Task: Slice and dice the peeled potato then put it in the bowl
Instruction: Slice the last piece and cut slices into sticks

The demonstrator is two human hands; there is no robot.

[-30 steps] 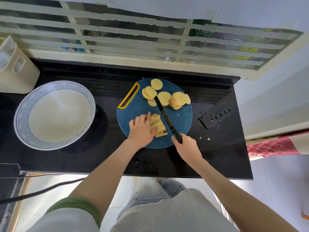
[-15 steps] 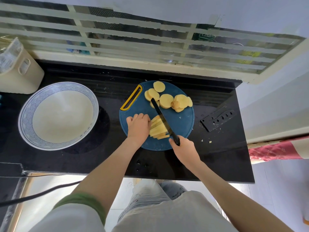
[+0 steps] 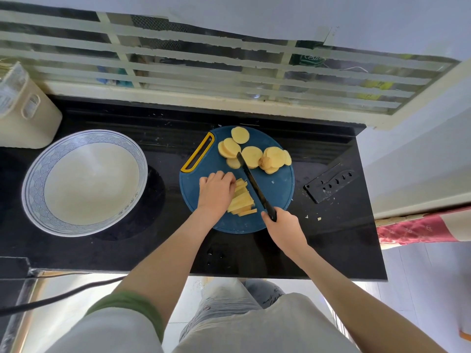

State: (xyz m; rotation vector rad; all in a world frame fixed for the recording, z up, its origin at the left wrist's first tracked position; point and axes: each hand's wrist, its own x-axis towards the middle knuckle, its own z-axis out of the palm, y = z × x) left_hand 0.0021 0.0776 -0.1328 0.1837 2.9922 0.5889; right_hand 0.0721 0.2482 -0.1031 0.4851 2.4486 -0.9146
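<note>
Centrally, the cutting board (image 3: 277,189) sat near the table's (image 3: 165,240) front edge, with a knife sheath (image 3: 330,186) apart to its right. The left hand (image 3: 216,192) held the potato sticks (image 3: 242,200) with curled fingers. The right hand (image 3: 283,225) gripped the knife (image 3: 251,179), its blade just beside them. Potato slices (image 3: 252,156) lay at the board's far side, and the bowl (image 3: 84,182) stood well left.
</note>
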